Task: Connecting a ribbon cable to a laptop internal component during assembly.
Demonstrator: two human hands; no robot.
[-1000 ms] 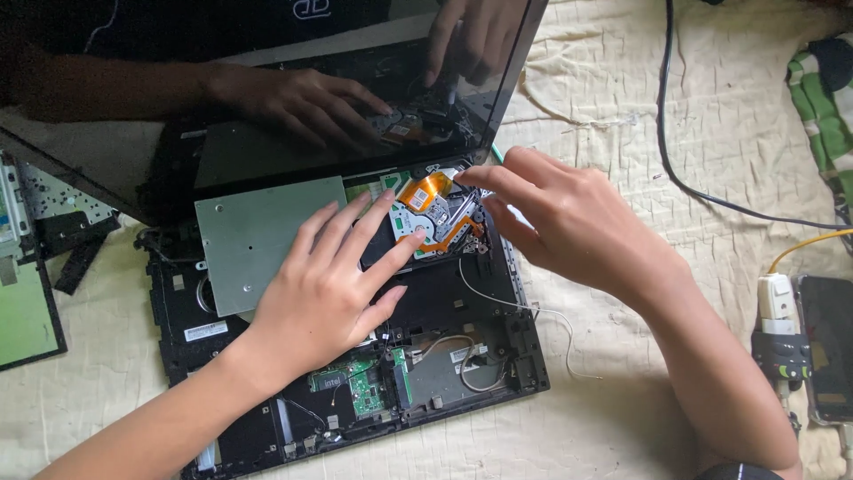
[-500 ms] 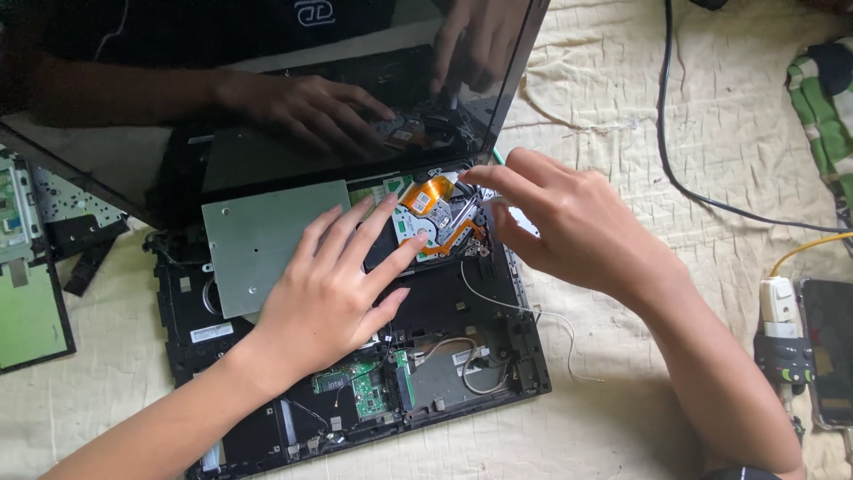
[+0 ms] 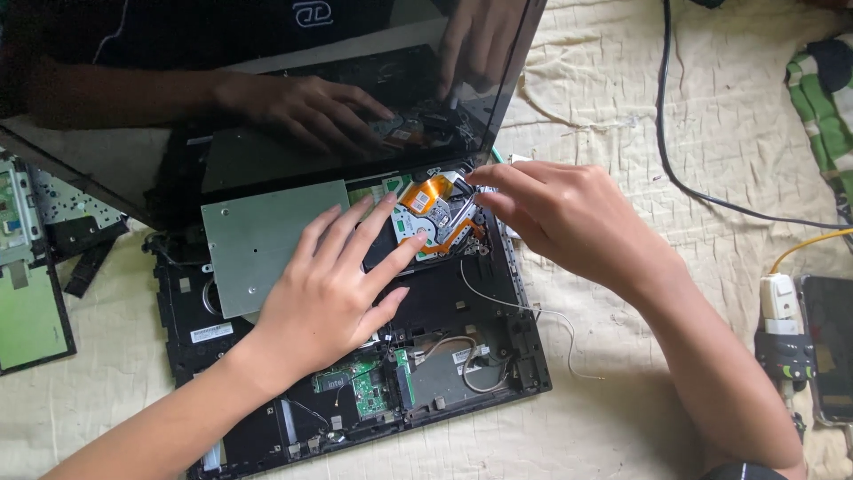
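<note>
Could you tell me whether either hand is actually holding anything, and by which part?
Nothing is lifted. The left hand rests flat on the opened laptop base; the right hand fingers touch the orange-taped part, grip unclear.

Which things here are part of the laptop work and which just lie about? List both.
In hand: laptop base, metal plate, orange cable, left hand, right hand.
Lying about: phone, black cord, green cloth, removed panel.

I see a wrinkled, cream-coloured quilted cloth [image 3: 693,116] covering the whole surface. A thin black cable [image 3: 675,169] curves across it, a green-and-white striped fabric [image 3: 822,107] lies at the right edge, and daylight falls softly.
</note>
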